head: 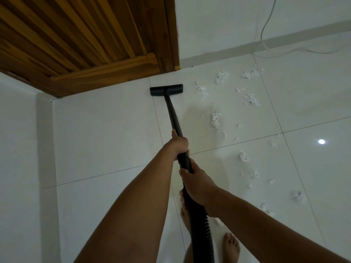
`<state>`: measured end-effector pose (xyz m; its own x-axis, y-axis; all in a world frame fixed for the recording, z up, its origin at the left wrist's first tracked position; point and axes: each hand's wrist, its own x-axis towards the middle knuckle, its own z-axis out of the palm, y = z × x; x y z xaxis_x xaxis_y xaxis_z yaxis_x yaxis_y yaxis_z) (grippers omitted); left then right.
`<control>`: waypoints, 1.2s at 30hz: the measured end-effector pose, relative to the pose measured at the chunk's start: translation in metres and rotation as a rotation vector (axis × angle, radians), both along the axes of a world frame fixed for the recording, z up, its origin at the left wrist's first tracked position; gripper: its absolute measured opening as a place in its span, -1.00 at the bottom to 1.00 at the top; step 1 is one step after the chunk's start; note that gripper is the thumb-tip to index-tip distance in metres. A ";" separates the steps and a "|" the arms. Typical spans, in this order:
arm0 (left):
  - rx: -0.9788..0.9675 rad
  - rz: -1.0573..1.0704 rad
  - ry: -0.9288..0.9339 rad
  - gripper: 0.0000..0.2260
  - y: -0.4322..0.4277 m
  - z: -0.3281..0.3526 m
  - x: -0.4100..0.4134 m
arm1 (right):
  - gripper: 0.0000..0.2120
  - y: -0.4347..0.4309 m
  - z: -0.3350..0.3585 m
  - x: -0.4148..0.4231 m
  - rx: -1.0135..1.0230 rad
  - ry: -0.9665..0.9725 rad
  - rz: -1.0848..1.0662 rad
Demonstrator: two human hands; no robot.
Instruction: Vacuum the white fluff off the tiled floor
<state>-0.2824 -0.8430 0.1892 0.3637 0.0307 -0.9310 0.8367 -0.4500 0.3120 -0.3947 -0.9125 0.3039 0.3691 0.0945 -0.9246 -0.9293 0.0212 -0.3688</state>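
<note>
A black vacuum wand [171,112] runs from my hands to its flat floor head [166,89], which rests on the white tiled floor [106,133] near the door's foot. My left hand [179,144] grips the wand higher up the tube. My right hand [197,184] holds the handle end, where the ribbed black hose [199,224] starts. Several clumps of white fluff [215,119] lie scattered on the tiles to the right of the wand, from near the wall down to beside my feet. The head sits left of the nearest clump, apart from it.
A wooden slatted door [85,38] stands at the top left, with white wall [17,149] along the left. A grey cable [266,42] trails down the far wall onto the floor. My bare feet [230,243] are at the bottom, beside the hose.
</note>
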 end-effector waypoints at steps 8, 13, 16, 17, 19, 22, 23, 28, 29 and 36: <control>-0.001 -0.048 0.011 -0.35 0.003 0.010 0.024 | -0.54 0.005 0.010 0.023 -0.004 0.001 -0.035; 0.000 -0.074 -0.005 -0.35 -0.001 0.006 0.037 | -0.55 0.005 0.006 0.036 -0.025 -0.001 -0.064; 0.001 -0.091 -0.010 -0.35 -0.003 0.004 0.044 | -0.57 0.006 0.002 0.041 -0.016 0.004 -0.088; 0.000 -0.092 -0.010 -0.35 -0.003 0.003 0.047 | -0.57 0.006 0.000 0.042 -0.015 0.006 -0.093; 0.001 -0.093 -0.011 -0.35 -0.004 0.001 0.050 | -0.59 0.006 -0.003 0.045 -0.018 0.006 -0.096; 0.003 -0.098 -0.019 -0.35 -0.006 -0.003 0.050 | -0.57 0.006 -0.008 0.045 -0.022 0.012 -0.106; 0.003 -0.096 -0.024 -0.35 -0.006 -0.004 0.049 | -0.57 0.006 -0.008 0.044 -0.023 0.015 -0.107; 0.001 -0.107 -0.025 -0.34 -0.005 -0.004 0.037 | -0.55 0.008 -0.008 0.031 -0.015 0.025 -0.108; -0.002 -0.102 -0.016 -0.34 -0.005 -0.002 0.032 | -0.55 0.008 -0.006 0.027 -0.017 0.028 -0.108; -0.009 -0.082 0.000 -0.34 -0.013 0.007 -0.013 | -0.55 -0.004 0.005 -0.016 -0.033 0.018 -0.088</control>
